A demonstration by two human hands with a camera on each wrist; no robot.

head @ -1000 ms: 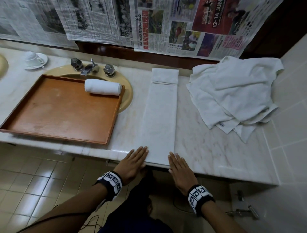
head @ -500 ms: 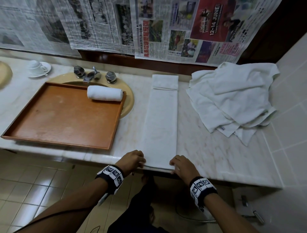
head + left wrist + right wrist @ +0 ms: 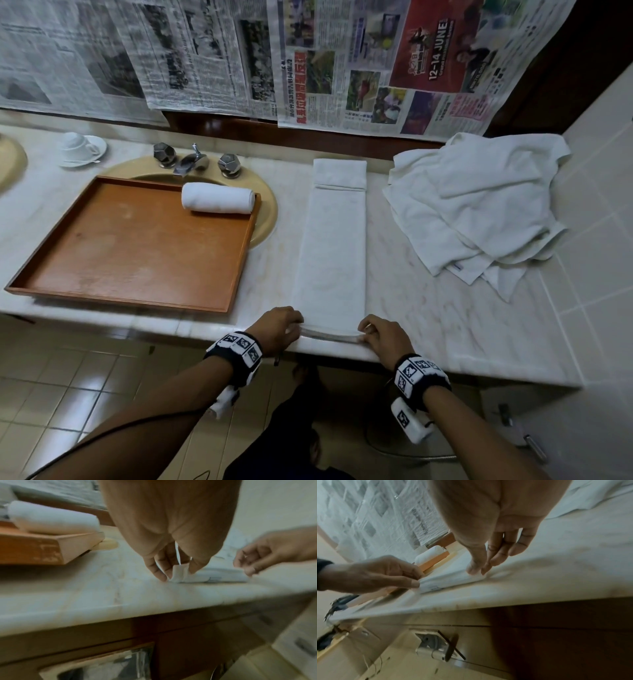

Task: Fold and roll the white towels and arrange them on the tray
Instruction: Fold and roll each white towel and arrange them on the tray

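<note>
The marble table (image 3: 428,308) carries all items. A wooden tray (image 3: 130,246) lies on its left part, partly over a beige sink (image 3: 267,219) with a metal faucet (image 3: 193,161). A heap of unfolded white towels (image 3: 479,205) lies at the right end of the table, against the tiled wall. Between tray and heap, a folded towel strip (image 3: 334,246) lies flat, running from the near table edge toward the wall; its far end is turned over in a short flap. One rolled towel (image 3: 218,198) lies in the far right corner of the tray.

The left hand (image 3: 275,330) holds the near left corner of the strip; its grip is narrow, thumb and fingertips (image 3: 164,573) pinching the raised edge. The right hand (image 3: 385,337) pinches the near right corner likewise, its grip equally narrow. A cup on a saucer (image 3: 82,149) stands at the far left.
</note>
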